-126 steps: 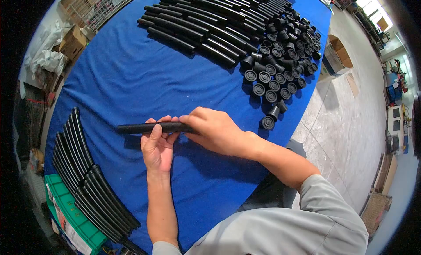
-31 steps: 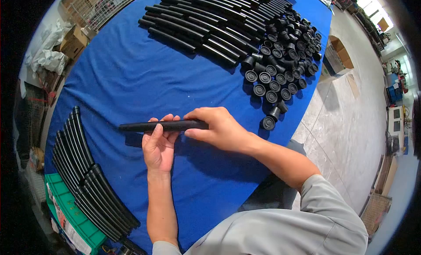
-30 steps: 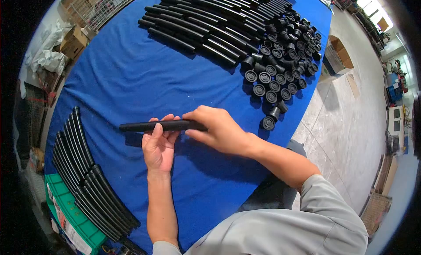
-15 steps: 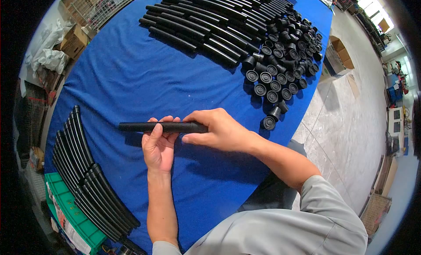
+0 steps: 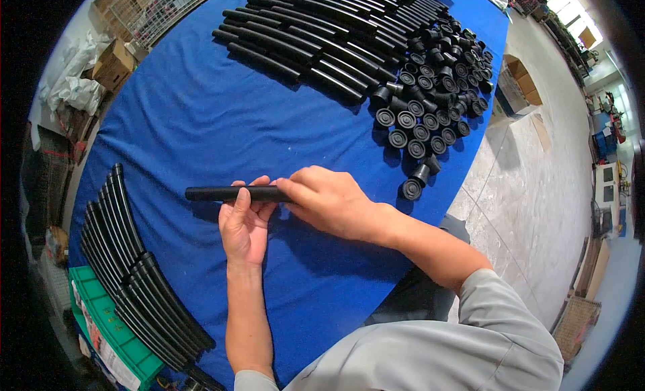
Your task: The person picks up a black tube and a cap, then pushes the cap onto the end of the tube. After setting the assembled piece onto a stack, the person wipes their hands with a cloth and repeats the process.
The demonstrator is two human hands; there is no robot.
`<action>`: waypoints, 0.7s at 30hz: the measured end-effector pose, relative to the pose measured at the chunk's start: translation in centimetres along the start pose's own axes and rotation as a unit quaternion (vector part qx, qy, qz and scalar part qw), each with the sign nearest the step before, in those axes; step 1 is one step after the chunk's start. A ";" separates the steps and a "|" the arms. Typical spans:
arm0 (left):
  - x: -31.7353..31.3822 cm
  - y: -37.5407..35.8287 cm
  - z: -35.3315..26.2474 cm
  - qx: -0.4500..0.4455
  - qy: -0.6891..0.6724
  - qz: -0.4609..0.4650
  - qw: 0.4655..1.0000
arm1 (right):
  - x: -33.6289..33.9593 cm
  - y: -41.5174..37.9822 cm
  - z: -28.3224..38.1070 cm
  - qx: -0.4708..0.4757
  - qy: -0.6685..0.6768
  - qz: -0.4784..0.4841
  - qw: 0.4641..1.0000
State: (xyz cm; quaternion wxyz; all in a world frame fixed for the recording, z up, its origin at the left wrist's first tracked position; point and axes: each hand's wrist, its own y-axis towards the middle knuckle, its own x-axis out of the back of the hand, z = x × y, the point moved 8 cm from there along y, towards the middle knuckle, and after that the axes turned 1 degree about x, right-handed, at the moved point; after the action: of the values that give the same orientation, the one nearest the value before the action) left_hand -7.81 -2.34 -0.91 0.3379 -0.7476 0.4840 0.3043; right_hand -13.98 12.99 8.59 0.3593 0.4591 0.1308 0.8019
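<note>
A straight black tube [image 5: 208, 194] lies level above the blue cloth, its left end sticking out past my fingers. My left hand [image 5: 245, 223] grips it near the middle, palm up, with the thumb across the near side. My right hand [image 5: 329, 201] is closed over the tube's right end, back of the hand upward, and hides that end. Whether a cap sits under the right fingers cannot be seen. Up and to the right of my hands is a heap of black rubber end caps [image 5: 416, 132] with ringed bases.
Rows of black tubes [image 5: 302, 41] lie at the far side of the blue cloth [image 5: 181, 129]. More black tubes [image 5: 144, 283] are stacked at the left, beside a green crate [image 5: 101, 310]. An open cardboard box [image 5: 517, 89] stands on the floor at the right.
My right hand has rolled over the tube's right end, so its back now faces up more and the thumb is hidden. The tube has shifted very slightly right.
</note>
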 end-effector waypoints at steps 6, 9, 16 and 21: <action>-0.2 -0.1 0.1 -0.007 0.004 0.001 1.000 | -0.8 -0.4 -1.9 -0.101 0.121 0.056 0.986; 0.1 0.1 0.1 -0.001 0.007 -0.005 1.000 | -0.1 -0.2 -0.8 -0.034 0.032 0.013 0.999; -0.2 -0.1 0.1 -0.007 0.005 0.004 1.000 | -0.1 0.3 -2.0 -0.186 0.191 0.100 0.959; 0.4 0.0 0.0 -0.001 -0.008 0.005 1.000 | -0.4 0.1 -0.7 -0.079 0.073 0.043 0.993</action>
State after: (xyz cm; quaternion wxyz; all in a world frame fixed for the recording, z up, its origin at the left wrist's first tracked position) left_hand -7.67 -2.54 -1.29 0.3398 -0.7432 0.4842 0.3126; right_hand -14.47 12.74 7.97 0.3488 0.3749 0.0728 0.8558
